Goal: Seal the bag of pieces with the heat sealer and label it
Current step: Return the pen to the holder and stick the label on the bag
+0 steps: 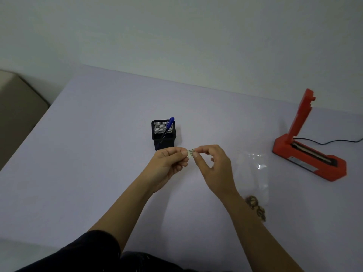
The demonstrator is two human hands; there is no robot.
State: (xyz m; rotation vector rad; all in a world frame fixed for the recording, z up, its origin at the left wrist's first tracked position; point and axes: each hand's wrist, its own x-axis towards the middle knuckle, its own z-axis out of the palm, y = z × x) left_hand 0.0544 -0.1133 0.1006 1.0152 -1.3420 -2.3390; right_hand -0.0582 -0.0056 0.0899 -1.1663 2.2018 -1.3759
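Okay, both hands are up over the table (98, 134). My left hand (170, 163) and my right hand (214, 169) are each pinching one end of a small pale label (191, 153), with the fingers (197, 160) closed tight on it, thumb against forefinger. I'm holding it in the air between them, most likely to pick the backing loose before it goes on. It's too small to tell whether the backing has started to lift.

The bag (253, 173) lies flat on the table just to the right of my right wrist, close by for sticking. Its pieces (255, 207) are bunched at the near end, which leaves the clear part bare for the label. I can't tell from here whether its mouth is sealed.

The heat sealer (308, 154) sits further right with its arm tipped up, well apart from the bag, and its cord (334, 141) trails off to the right edge.

The count: one label, one bag and one sealer. There is one blue pen (169, 124) standing in one black mesh cup (163, 134), just beyond my hands. The pieces are a small brown cluster, too blurred to number.
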